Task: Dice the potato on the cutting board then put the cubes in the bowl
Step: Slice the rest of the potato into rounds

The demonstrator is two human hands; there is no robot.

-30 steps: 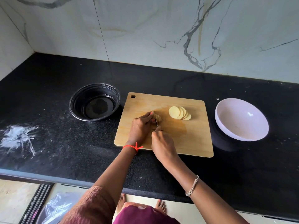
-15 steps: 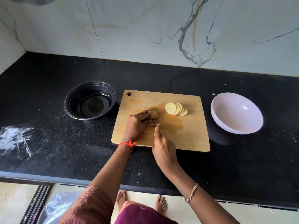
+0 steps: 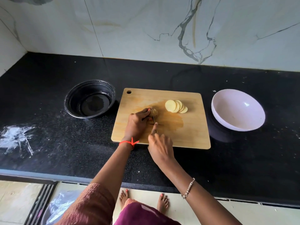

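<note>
A wooden cutting board (image 3: 186, 135) lies on the black counter. On it, my left hand (image 3: 137, 124) pins the remaining piece of potato (image 3: 155, 112) with its fingertips. My right hand (image 3: 159, 143) grips a knife (image 3: 153, 116), index finger stretched along the spine, the blade standing in the potato piece just right of my left fingertips. Several round potato slices (image 3: 176, 106) lie fanned out on the board's far right part. A pale pink bowl (image 3: 237, 109) sits to the right of the board, with nothing in it.
A black round bowl (image 3: 90, 99) stands left of the board, holding nothing. White powdery smears (image 3: 15, 140) mark the counter at the far left. The marble wall rises behind. The counter's front edge runs just below my forearms.
The knife has stayed at the potato piece while my right hand drew back slightly and its index finger straightened along the blade. The camera view shifted a little.
</note>
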